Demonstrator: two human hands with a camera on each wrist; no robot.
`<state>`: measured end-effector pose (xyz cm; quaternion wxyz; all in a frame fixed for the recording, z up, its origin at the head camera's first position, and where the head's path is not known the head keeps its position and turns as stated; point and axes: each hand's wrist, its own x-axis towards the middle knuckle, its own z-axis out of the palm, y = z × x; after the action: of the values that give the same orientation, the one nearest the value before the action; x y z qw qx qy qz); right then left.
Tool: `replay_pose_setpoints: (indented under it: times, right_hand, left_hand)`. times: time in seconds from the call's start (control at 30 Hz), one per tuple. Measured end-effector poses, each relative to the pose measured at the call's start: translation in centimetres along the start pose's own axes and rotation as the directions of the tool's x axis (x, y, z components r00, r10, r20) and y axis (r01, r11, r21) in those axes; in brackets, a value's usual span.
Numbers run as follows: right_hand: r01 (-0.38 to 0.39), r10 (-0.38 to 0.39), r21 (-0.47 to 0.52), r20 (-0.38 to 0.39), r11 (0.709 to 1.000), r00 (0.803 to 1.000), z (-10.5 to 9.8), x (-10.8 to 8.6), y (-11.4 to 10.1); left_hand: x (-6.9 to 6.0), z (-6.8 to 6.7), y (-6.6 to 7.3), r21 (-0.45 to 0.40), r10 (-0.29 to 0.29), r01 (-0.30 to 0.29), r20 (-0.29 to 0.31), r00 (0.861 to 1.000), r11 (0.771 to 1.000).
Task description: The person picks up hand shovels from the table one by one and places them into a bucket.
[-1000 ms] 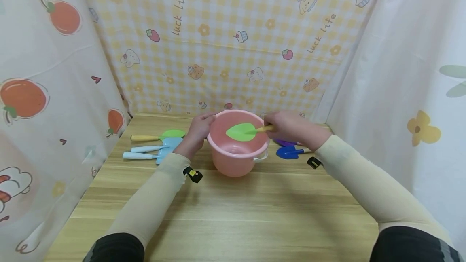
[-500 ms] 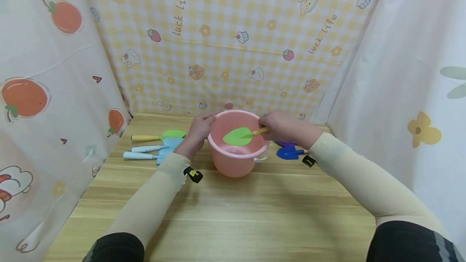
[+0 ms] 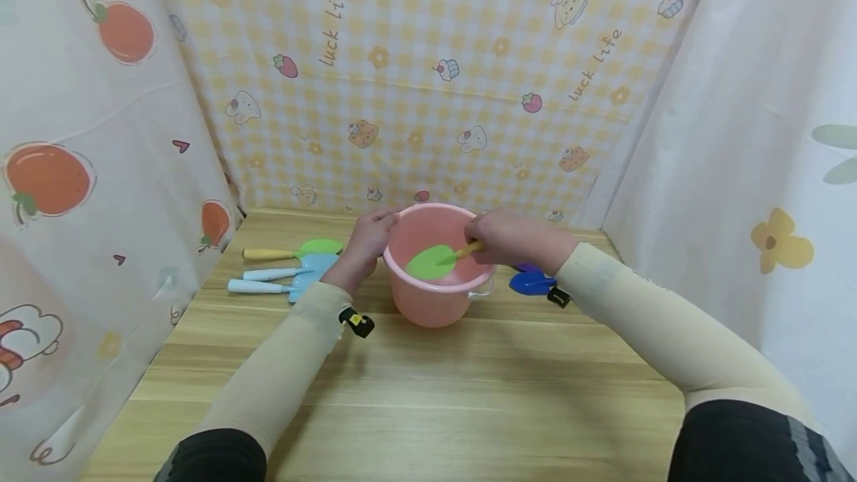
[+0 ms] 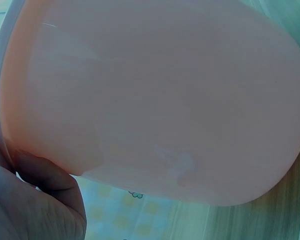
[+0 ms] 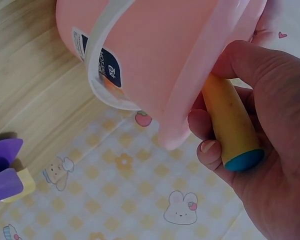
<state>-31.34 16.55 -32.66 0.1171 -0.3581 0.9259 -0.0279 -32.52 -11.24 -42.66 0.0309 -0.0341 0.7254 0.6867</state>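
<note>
A pink bucket (image 3: 428, 307) stands upright at the back of the table. Its left rim is held by my left hand (image 3: 364, 248); the left wrist view has the curled fingers (image 4: 50, 180) at the bucket's edge. In my right hand (image 3: 512, 236) is a toy trowel with a green blade (image 3: 431, 262) and a yellow handle (image 5: 232, 120). The blade hangs inside the bucket mouth, tilted down to the left. My right hand is above the right rim, beside the white bucket handle (image 5: 97, 75).
Left of the bucket lie a green trowel with a yellow handle (image 3: 268, 254) and two light blue shovels (image 3: 321, 262). To its right are a blue shovel (image 3: 531, 283) and a purple one (image 5: 5, 155), partly hidden by my arm in the head view. Patterned cloth (image 3: 415, 80) rises behind the table.
My right hand has moved left and slightly down, carrying the trowel's green blade lower into the bucket. The left hand and the bucket have stayed in place.
</note>
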Motion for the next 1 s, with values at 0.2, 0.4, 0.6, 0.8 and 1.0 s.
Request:
replay_pose_setpoints:
  times: [0.2, 0.4, 0.6, 0.8, 1.0]
  right_hand:
    - [0.012, -0.012, -0.026, 0.001, 1.0, 1.0, 0.1, 0.5, -0.3]
    - [0.069, -0.07, -0.083, -0.002, 0.994, 0.998, 0.6, 1.1, -0.1]
    - [0.075, -0.073, -0.067, 0.033, 0.995, 0.997, 1.1, 1.6, -0.2]
    - [0.083, -0.083, -0.013, 0.038, 0.996, 0.996, 1.7, 2.0, -0.3]
    - [0.131, -0.132, 0.055, 0.022, 0.99, 0.991, 2.4, 2.3, -0.2]
  left_hand:
    - [0.2, 0.0, -0.1, 0.004, 0.003, -0.003, -0.004, 1.0, 1.0]
    - [0.1, 0.1, 0.0, -0.015, -0.005, 0.005, -0.008, 1.0, 1.0]
    - [0.0, 0.2, 0.1, -0.011, -0.012, 0.012, -0.008, 1.0, 1.0]
    - [0.1, 0.2, 0.1, -0.016, -0.007, 0.007, -0.005, 1.0, 1.0]
    - [0.1, 0.2, -0.1, -0.018, -0.002, 0.002, -0.004, 1.0, 1.0]
